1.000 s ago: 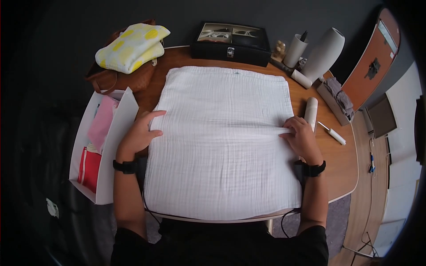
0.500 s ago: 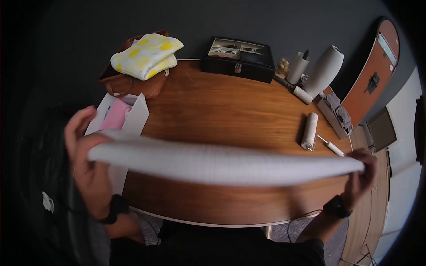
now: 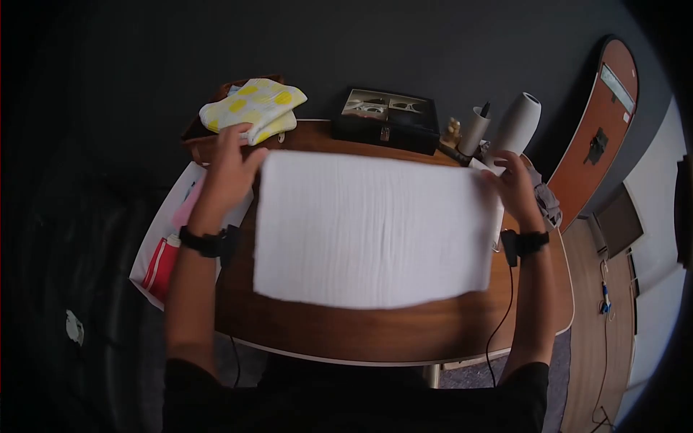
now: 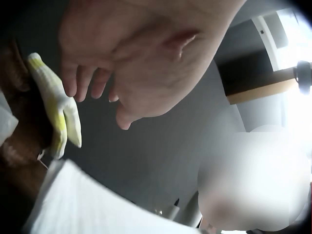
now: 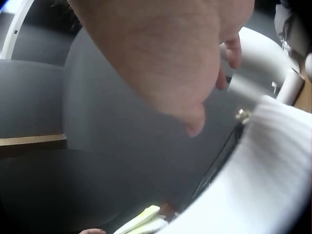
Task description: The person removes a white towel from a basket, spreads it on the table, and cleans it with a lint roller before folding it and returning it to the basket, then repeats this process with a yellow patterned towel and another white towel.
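White cloth [image 3: 375, 231] spread over worktop [image 3: 289, 328], nearer us than black case [image 3: 408, 137]. Front-left of case, left hand [image 3: 229, 173] loosely spread; front-right, right hand [image 3: 516, 189], fingers relaxed: neither grips anything we see. Roller [image 3: 499, 220], also front-right, could ruck cloth if edge settles on it. Cloth hides some roller; blur leaves near edge's contact unclear.

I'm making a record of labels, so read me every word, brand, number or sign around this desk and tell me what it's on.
No text is readable in any view.
Pale label on the brown upright board: too small to read.
Small white tag below it: too small to read.
White cloth: no lettering shows.
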Action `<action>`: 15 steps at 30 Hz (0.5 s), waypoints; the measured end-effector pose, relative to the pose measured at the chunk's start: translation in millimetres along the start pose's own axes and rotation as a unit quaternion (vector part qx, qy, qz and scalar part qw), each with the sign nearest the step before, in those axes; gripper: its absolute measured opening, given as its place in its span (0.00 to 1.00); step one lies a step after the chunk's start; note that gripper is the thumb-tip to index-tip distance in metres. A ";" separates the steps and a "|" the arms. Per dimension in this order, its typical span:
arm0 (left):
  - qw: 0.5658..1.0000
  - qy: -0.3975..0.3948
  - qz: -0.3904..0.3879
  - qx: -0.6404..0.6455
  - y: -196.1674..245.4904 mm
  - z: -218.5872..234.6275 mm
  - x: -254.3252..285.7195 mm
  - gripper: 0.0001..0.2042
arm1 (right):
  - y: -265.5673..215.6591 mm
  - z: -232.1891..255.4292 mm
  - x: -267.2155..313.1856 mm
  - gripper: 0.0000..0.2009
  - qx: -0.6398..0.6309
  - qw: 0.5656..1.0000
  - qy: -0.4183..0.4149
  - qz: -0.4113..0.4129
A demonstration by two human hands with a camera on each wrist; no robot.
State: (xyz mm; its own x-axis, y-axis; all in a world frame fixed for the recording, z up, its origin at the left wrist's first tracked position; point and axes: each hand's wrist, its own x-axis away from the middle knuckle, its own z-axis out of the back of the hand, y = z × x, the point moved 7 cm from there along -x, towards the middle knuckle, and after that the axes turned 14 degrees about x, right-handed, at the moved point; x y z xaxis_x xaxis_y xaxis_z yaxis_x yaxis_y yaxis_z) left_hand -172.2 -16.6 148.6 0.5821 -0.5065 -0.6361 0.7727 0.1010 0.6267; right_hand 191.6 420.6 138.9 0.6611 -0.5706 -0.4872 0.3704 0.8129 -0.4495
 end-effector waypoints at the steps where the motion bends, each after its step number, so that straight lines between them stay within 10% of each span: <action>1: 0.999 -0.031 -0.002 -0.006 5.3 -13.7 3.8 0.21 | -3.1 -13.2 2.5 0.23 0.025 1.000 -0.014 0.007; 8: 0.966 -0.255 0.023 -0.032 3.4 -137.2 70.0 0.25 | -63.8 -126.4 65.7 0.26 0.114 0.968 -0.166 0.151; 15: 0.967 -0.166 0.113 -0.156 -61.9 -141.5 74.3 0.32 | -69.3 -165.6 104.0 0.30 0.124 0.967 -0.176 0.133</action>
State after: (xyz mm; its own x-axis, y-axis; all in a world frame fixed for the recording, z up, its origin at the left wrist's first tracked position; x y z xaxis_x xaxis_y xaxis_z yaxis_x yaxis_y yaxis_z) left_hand -140.9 60.6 -1.1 0.6715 -0.6830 -0.2874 0.7046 0.4685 0.5330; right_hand 126.7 285.6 -4.6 0.9198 -0.2975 -0.2560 0.2726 0.9535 -0.1289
